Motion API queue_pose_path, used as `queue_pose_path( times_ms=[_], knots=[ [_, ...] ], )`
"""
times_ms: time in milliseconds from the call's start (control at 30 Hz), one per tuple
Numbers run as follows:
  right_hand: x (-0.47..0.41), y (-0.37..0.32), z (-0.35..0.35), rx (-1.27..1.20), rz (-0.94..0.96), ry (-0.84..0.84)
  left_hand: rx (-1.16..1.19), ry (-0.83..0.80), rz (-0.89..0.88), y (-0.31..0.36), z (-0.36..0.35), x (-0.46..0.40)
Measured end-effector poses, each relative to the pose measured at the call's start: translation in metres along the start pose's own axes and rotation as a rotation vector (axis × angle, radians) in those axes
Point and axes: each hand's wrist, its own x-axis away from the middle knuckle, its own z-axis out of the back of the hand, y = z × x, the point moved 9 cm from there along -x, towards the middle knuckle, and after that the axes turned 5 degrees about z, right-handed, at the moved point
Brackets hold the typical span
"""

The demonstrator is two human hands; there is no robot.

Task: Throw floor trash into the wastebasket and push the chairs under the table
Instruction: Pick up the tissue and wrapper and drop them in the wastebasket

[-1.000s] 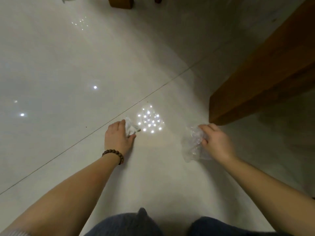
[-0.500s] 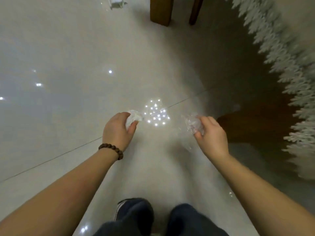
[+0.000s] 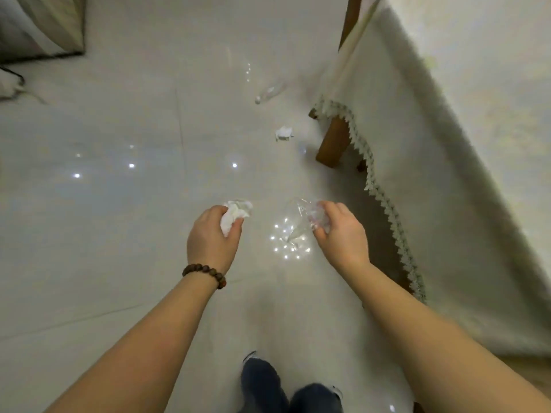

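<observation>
My left hand (image 3: 212, 237), with a bead bracelet at the wrist, grips a crumpled white tissue (image 3: 235, 213). My right hand (image 3: 341, 234) holds a crumpled piece of clear plastic (image 3: 301, 217). Both hands are raised over the glossy white floor. Farther ahead on the floor lie another crumpled white tissue (image 3: 283, 133) and a clear plastic bottle (image 3: 269, 92). The table (image 3: 465, 162) stands at the right under a white cloth with a lace edge. No wastebasket and no chair is clearly in view.
A wooden table leg (image 3: 332, 144) stands by the floor tissue, another leg higher up at the top right. A grey cushioned piece of furniture (image 3: 38, 25) fills the top left corner. My feet (image 3: 286, 389) show at the bottom.
The view has risen and tilted forward: my hands lifted off the floor with the tissue and plastic, and the table cloth, floor tissue and bottle came into sight.
</observation>
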Motion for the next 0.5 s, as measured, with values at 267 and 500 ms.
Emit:
queue_pose_path(
  times_ms=[267,500],
  knots=[
    [-0.061,-0.091,0.047,-0.001,0.032,0.005,0.055,0.072,0.081,0.039,0.105,-0.057],
    [-0.187,-0.111,0.047,-0.016,0.075,0.054,0.054,0.116,0.086,0.06,0.111,-0.177]
  ],
)
